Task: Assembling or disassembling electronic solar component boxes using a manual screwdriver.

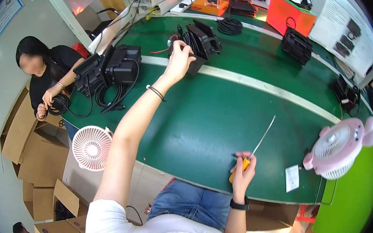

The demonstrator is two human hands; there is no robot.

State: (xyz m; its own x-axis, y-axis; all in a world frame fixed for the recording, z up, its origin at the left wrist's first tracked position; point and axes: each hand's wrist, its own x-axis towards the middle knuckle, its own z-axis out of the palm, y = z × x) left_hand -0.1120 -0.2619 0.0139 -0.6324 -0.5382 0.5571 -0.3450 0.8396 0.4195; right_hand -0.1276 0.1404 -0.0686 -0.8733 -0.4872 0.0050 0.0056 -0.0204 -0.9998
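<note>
My left hand (181, 61) reaches across the green table (195, 122). Its fingers are closed on the near edge of a black plastic housing (196, 65). More black box-like parts (205, 39) stand against that housing, with black cable and a red wire beside them. Close to the table's near edge, my right hand (244, 171) grips a screwdriver (239, 171) by its yellow handle. The long thin metal shaft points away from me and up to the right. A small white paper slip (292, 178) lies to the right of this hand.
A pink fan with ears (335, 148) stands at the right; another round fan (92, 147) is near my left arm. More black devices (121, 66) with coiled cable sit at the left, beside a co-worker (48, 72). A pale rail (245, 80) crosses the table. Cardboard boxes (43, 158) stand lower left.
</note>
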